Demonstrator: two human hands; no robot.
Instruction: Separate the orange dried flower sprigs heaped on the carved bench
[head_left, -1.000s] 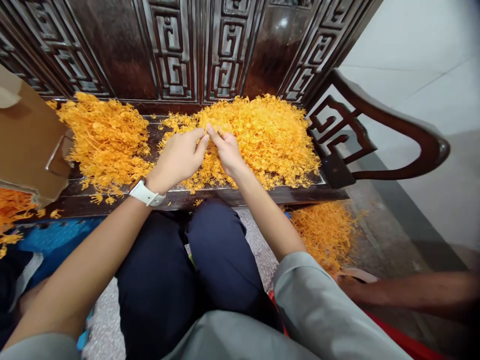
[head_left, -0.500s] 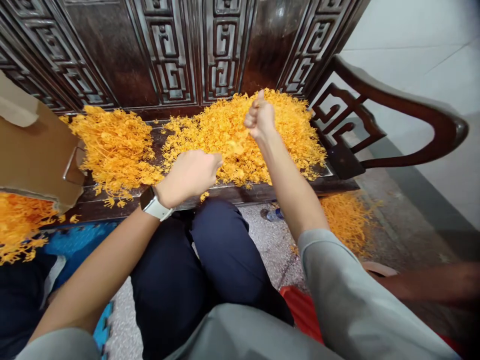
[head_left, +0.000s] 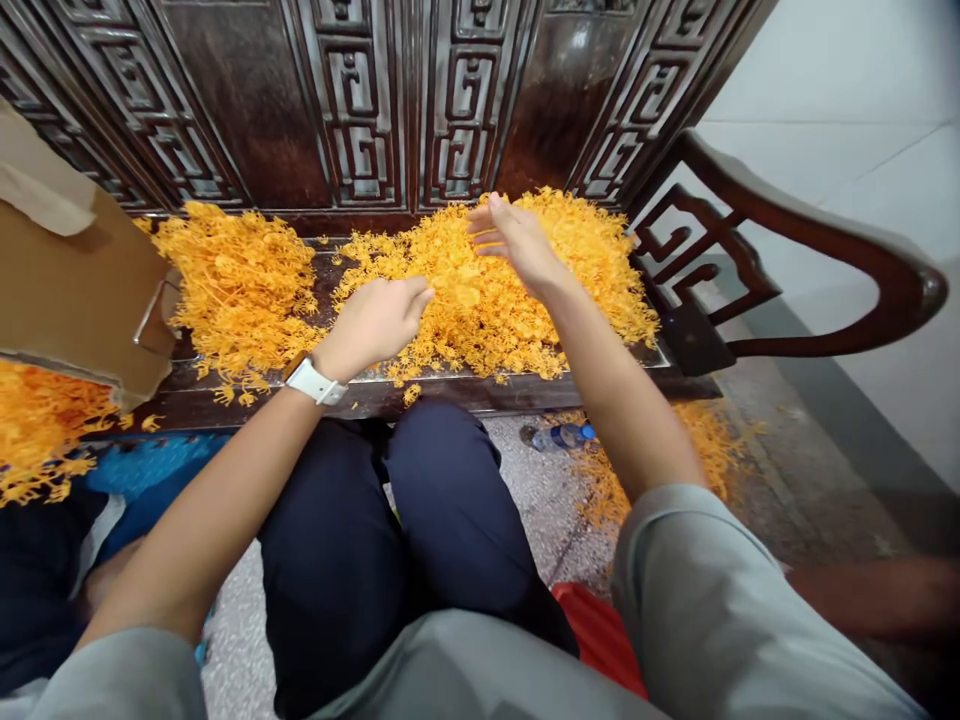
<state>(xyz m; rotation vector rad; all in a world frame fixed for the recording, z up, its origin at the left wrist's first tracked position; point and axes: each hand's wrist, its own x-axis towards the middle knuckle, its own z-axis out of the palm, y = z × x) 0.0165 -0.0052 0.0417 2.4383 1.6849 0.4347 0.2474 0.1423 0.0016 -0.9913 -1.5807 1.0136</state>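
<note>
Two heaps of orange plastic flower sprigs lie on a dark carved wooden bench (head_left: 480, 392). My left hand (head_left: 375, 322), with a white watch on the wrist, rests curled at the near edge of the right heap (head_left: 540, 290), fingers pinched together on something I cannot make out. My right hand (head_left: 514, 240) hovers over the top of that heap with fingers stretched out and apart, holding nothing. The left heap (head_left: 236, 290) lies untouched beside a cardboard box (head_left: 75, 290).
The bench's curved armrest (head_left: 810, 250) stands at the right. More orange sprigs (head_left: 697, 450) and a plastic bottle (head_left: 559, 436) lie on the floor under the bench. Another person's arm (head_left: 877, 595) shows at the lower right. A red object (head_left: 600, 630) sits by my knee.
My hands, pinched together at the heap a second ago, came apart. The right hand rose in a fist, then opened over the heap; the left stayed near the bench edge.
</note>
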